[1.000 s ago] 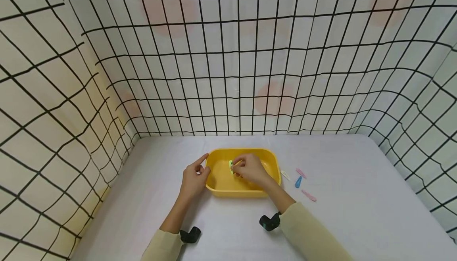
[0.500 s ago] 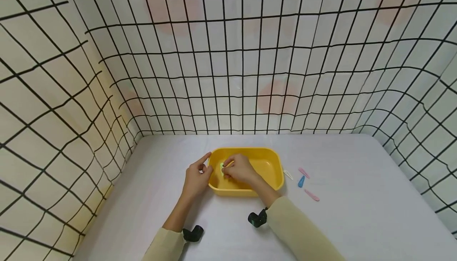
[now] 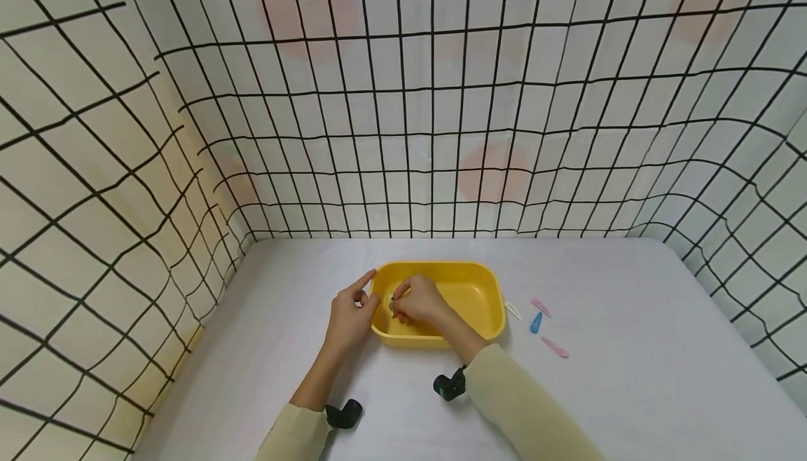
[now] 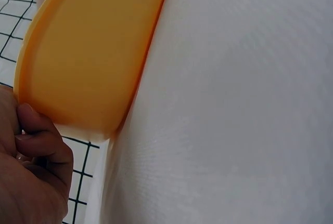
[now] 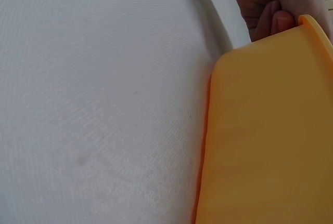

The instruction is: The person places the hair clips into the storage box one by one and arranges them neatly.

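A shallow yellow plastic tray point(image 3: 471, 303) sits on the table. My left hand point(image 3: 351, 317) holds its left end, thumb and index finger at the rim; in the left wrist view the other fingers of that left hand point(image 4: 39, 167) are curled beside the tray wall point(image 4: 88, 52). My right hand point(image 3: 419, 301) reaches inside the tray near its left end. Its thumb and index finger pinch a small pale green hair clip point(image 3: 391, 304), mostly hidden by the fingertips. The right wrist view shows only the tray's outer side point(image 5: 265, 130) and the left hand point(image 5: 278, 5) beyond it.
Right of the tray lie a white hair clip point(image 3: 513, 310), a pink clip point(image 3: 541, 307), a blue clip point(image 3: 536, 323) and another pink clip point(image 3: 555, 347). A white cloth point(image 3: 630, 377) covers the table. Black wire grid point(image 3: 431, 132) stands behind and at both sides.
My right hand has moved left inside the tray with the green hair clip, toward the left end. The left hand stays at the rim. The whole view has shifted slightly.
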The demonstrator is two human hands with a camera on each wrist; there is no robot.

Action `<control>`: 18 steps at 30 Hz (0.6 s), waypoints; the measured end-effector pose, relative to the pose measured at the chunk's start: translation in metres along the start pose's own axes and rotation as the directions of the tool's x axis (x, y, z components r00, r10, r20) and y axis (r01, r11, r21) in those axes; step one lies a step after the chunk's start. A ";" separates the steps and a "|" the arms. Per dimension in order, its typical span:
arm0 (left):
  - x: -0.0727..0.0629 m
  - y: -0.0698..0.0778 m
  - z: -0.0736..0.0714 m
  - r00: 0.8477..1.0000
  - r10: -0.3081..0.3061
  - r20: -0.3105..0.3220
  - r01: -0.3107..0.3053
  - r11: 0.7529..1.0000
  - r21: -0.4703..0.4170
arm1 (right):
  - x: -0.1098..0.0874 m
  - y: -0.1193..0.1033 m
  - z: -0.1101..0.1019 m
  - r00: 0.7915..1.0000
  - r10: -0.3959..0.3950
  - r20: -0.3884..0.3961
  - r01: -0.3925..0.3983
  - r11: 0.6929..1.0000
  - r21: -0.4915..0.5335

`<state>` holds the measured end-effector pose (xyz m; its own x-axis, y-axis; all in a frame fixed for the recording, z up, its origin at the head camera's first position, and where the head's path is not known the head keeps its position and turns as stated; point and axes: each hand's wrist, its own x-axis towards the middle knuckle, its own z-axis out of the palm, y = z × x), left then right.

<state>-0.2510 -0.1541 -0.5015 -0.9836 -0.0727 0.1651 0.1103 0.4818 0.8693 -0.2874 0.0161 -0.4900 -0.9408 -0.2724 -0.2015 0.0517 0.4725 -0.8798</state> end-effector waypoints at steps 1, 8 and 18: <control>0.000 0.000 0.000 1.000 -0.001 0.000 0.001 1.000 -0.001 | 0.000 0.000 0.001 1.000 0.000 0.003 0.000 1.000 -0.002; 0.000 0.001 0.001 1.000 -0.024 0.004 0.024 1.000 -0.006 | -0.001 -0.001 0.002 1.000 -0.002 0.004 0.002 1.000 -0.030; -0.001 0.001 0.001 0.999 -0.032 -0.008 0.032 0.999 -0.005 | -0.003 -0.003 0.002 1.000 0.008 0.001 -0.008 0.999 -0.046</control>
<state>-0.2501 -0.1526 -0.5008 -0.9855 -0.0946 0.1408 0.0797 0.4744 0.8767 -0.2843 0.0140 -0.4879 -0.9400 -0.2696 -0.2091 0.0438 0.5124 -0.8576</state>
